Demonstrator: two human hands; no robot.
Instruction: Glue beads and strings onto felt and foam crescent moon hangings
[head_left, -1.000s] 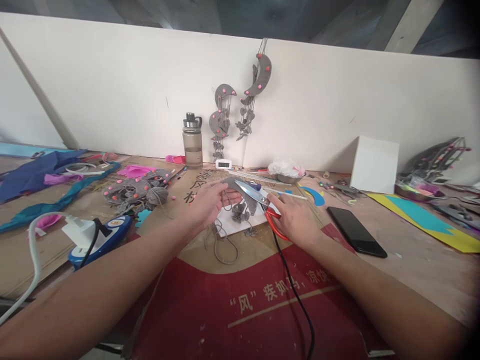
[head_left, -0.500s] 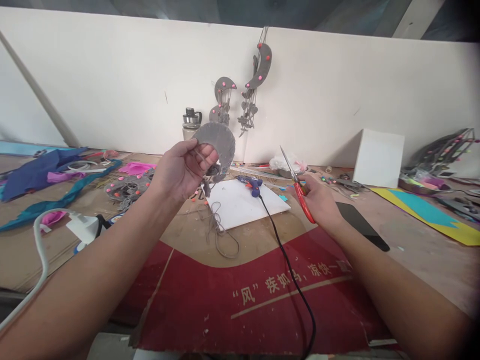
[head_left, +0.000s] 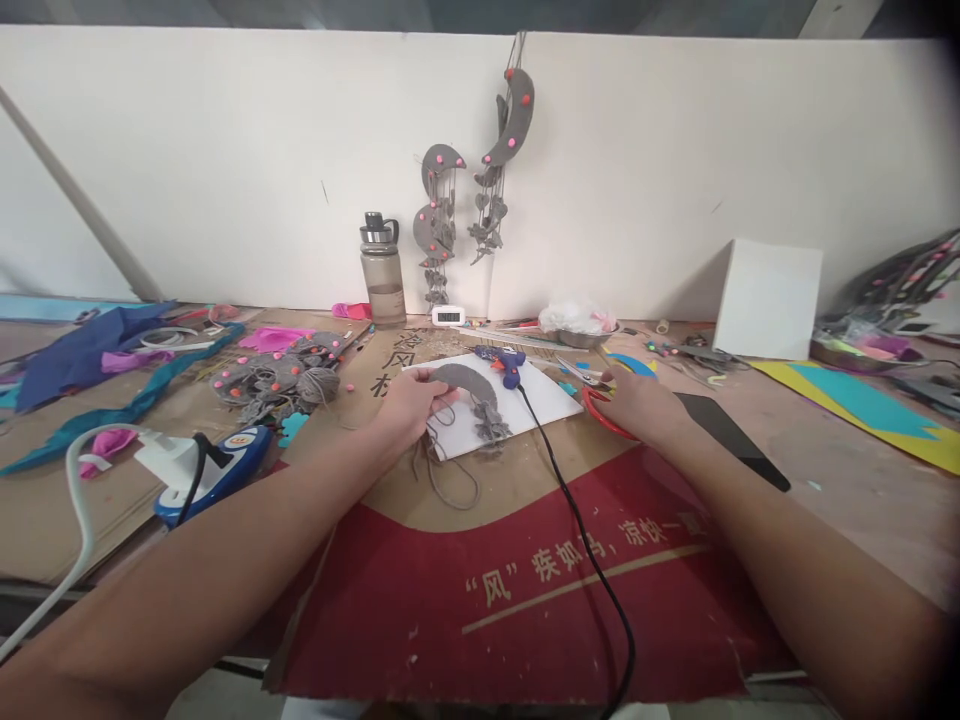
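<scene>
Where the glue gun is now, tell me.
In the head view, just right of centre, the glue gun lies at the far edge of the white board, between the grey crescent on its left and the scissors on its right.

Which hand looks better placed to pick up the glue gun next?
Probably the right hand, though it must first release the scissors: the glue gun lies nearby, its corded end toward that side. The left hand is holding the grey moon shape.
</scene>
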